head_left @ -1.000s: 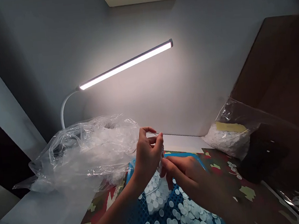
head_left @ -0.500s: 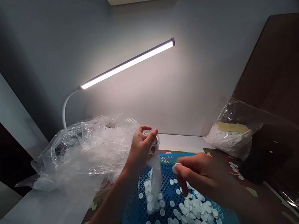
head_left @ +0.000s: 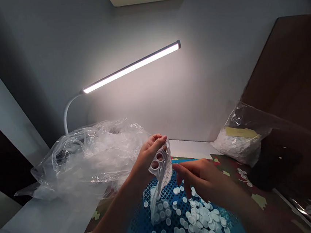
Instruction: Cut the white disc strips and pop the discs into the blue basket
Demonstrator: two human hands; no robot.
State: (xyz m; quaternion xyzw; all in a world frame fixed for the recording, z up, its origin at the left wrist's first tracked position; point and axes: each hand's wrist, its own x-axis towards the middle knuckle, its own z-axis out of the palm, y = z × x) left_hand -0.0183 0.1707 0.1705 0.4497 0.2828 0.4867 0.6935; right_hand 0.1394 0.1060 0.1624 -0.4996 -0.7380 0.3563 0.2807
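In my left hand (head_left: 152, 151) is the upper end of a white plastic sheet (head_left: 164, 168) with rows of round holes. The sheet hangs down into a blue perforated basket (head_left: 136, 228), and round white discs still sit in its lower part. My right hand (head_left: 197, 176) is at the sheet's right edge, thumb and forefinger close together. Whatever lies between those fingertips is too small to make out. Below it, a heap of loose white discs (head_left: 205, 219) covers the basket's floor, with more scattered to the left.
Left of the basket lies a large clear plastic bag (head_left: 93, 159). A lit bar lamp (head_left: 131, 67) arches above. At right stand a bag of white pieces (head_left: 239, 145) with a yellow label, and a few discs (head_left: 242, 173) on the patterned cloth (head_left: 259, 198).
My right hand has moved left to the sheet; the disc pinched in it before no longer shows. The sheet has turned, showing its empty holes. Another loose disc shows beside its lower end.
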